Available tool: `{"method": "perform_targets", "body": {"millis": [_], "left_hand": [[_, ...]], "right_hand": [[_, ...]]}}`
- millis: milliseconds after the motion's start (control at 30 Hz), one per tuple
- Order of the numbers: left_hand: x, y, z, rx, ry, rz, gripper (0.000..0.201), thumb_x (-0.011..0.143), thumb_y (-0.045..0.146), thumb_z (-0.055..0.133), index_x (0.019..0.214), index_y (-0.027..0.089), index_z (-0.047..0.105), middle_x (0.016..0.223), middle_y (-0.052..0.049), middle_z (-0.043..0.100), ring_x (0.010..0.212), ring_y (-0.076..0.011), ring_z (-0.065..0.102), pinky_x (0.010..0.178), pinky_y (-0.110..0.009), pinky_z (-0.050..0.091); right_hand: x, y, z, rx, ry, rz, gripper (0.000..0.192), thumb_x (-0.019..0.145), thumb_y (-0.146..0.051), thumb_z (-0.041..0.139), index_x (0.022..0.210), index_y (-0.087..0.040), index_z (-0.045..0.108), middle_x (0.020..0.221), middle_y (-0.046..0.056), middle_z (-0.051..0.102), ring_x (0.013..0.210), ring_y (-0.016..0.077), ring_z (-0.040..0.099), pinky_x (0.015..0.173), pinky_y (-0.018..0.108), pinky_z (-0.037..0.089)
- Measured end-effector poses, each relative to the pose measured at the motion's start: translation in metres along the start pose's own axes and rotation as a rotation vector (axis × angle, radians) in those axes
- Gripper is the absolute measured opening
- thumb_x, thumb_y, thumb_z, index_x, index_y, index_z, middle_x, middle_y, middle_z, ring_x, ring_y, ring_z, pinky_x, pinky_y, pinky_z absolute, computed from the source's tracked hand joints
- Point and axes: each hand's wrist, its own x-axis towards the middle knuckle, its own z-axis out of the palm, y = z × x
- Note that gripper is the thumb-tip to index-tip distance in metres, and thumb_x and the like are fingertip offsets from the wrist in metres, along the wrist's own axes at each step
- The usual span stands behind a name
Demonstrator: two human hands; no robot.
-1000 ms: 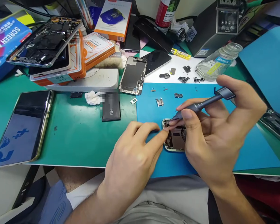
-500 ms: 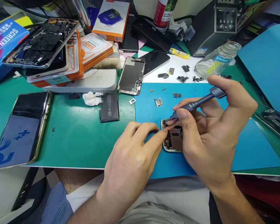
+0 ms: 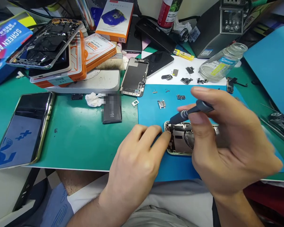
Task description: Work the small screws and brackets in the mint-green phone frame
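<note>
The right hand [image 3: 227, 148] grips a thin grey screwdriver [image 3: 191, 112] in its fingers. The tip points down and left, just above the top corner of an opened phone [image 3: 180, 142]. The phone lies flat on the blue mat [image 3: 151, 110], near the front edge of the desk [image 3: 85, 138]. The left hand [image 3: 134, 157] rests on the mat with its fingers curled, and its fingertips [image 3: 167, 135] press on the phone's left edge. Small metal parts [image 3: 161, 103] lie on the mat behind the phone. A black battery [image 3: 111, 108] lies on the green part, well apart to the left.
</note>
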Motion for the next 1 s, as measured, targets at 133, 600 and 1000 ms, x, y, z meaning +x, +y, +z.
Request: {"method": "perform_targets", "body": {"millis": [133,600,1000], "left_hand": [[0.0,0.001,-0.001,0.014,-0.006,0.018,0.023,0.116,0.015,0.059,0.127,0.013,0.079,0.123,-0.008,0.08,0.103,-0.0253,0.063,0.09,-0.039,0.054],[0.001,0.003,-0.004,0.061,0.078,0.111,0.023,0.114,0.009,0.061,0.12,0.008,0.083,0.115,-0.01,0.087,0.095,-0.0234,0.078,0.087,-0.038,0.062],[0.0,0.003,-0.031,-0.953,0.127,-0.554,0.013,0.103,0.026,0.086,0.112,0.031,0.094,0.099,-0.001,0.091,0.084,-0.0155,0.085,0.077,-0.022,0.07]], "right_hand": [[-0.001,0.0,0.0,0.004,0.033,0.048,0.059,0.103,-0.014,0.077,0.154,-0.043,0.072,0.135,-0.001,0.079,0.109,0.024,0.078,0.09,0.044,0.067],[-0.005,0.004,0.005,0.078,-0.057,0.058,0.065,0.106,-0.014,0.072,0.166,-0.035,0.058,0.153,0.004,0.071,0.119,0.0233,0.074,0.086,0.038,0.069],[-0.005,-0.011,-0.002,1.003,0.233,0.709,0.042,0.102,-0.032,0.08,0.138,-0.032,0.058,0.107,-0.002,0.073,0.062,0.0115,0.068,0.045,0.024,0.057]]}}
